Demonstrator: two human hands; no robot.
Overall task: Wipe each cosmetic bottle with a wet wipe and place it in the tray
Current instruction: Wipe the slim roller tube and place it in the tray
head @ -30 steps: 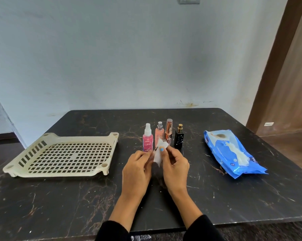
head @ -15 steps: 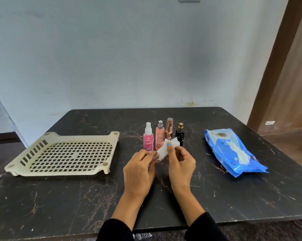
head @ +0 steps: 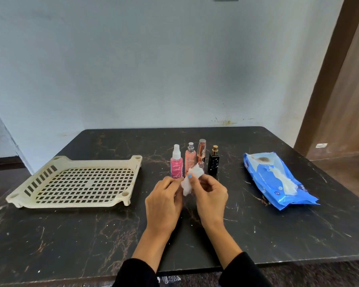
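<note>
White and damp-looking, the wet wipe point(head: 192, 180) is bunched between both my hands, my right hand point(head: 210, 193) pinching its upper part with thumb and fingertip while my left hand point(head: 164, 195) curls onto its lower edge, though how firmly the left grips I can't quite tell from here. Straight ahead, just beyond my knuckles, four bottles stand upright in a row, and the pink spray bottle point(head: 176, 165) sits nearest my left hand, so I reckon that's my first grab. The tray point(head: 120, 164) waits off to my left, nothing in it yet.
</note>
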